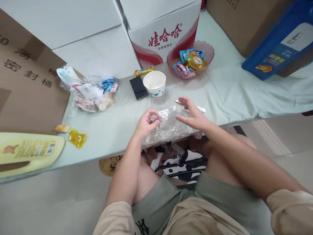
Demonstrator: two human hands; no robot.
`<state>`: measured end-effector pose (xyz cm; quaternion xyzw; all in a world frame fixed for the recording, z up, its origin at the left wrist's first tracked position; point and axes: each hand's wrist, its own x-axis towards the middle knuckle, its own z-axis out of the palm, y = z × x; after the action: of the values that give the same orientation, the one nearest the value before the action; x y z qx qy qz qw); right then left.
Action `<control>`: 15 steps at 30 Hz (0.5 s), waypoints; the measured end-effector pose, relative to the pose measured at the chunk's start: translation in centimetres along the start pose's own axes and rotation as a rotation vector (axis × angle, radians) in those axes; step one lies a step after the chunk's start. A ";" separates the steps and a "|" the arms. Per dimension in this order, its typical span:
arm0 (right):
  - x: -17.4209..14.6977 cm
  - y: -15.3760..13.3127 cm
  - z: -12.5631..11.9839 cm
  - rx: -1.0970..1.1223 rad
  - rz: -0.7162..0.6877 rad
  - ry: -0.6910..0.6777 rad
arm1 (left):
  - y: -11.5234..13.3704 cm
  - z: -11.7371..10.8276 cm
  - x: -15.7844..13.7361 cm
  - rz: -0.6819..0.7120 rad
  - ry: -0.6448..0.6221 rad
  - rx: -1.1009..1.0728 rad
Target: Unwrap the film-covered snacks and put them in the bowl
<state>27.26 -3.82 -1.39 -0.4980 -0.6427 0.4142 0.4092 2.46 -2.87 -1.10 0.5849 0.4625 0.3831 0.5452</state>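
A crinkled clear plastic bag (168, 125) lies flat at the front edge of the cloth-covered table, part of it hanging over the edge. At its left side my left hand (146, 123) rests with curved fingers, the thumb apart from them and plastic film by the fingertips. My right hand (192, 115) is held over the bag's right side, fingers spread and nothing in them. Just beyond the hands stands a white paper bowl (154, 83) with a blue pattern. A small metallic item (177, 101), too small to name, shows by my right fingertips.
A black phone (139, 88) and a yellow snack packet (143, 71) lie behind the bowl. A pink glass bowl (210, 54) holds several packets. Wrapped snacks (93, 93) are heaped at left. Cartons (166, 42) line the back; a yellow bottle (31, 151) lies front left.
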 end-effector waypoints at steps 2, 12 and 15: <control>0.0 0.0 0.2 0.157 0.084 -0.052 | 0.4 0.0 -0.4 0.026 -0.028 -0.118; -0.1 -2.9 0.9 0.417 0.142 -0.126 | 1.2 0.3 -0.8 -0.271 -0.144 -0.400; -0.1 -2.9 0.9 0.461 0.220 -0.129 | 1.1 0.8 -0.6 -0.279 -0.098 -0.308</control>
<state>25.59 -4.50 1.02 -0.4311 -0.4980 0.6225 0.4226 3.17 -3.60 -0.08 0.4429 0.4478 0.3411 0.6978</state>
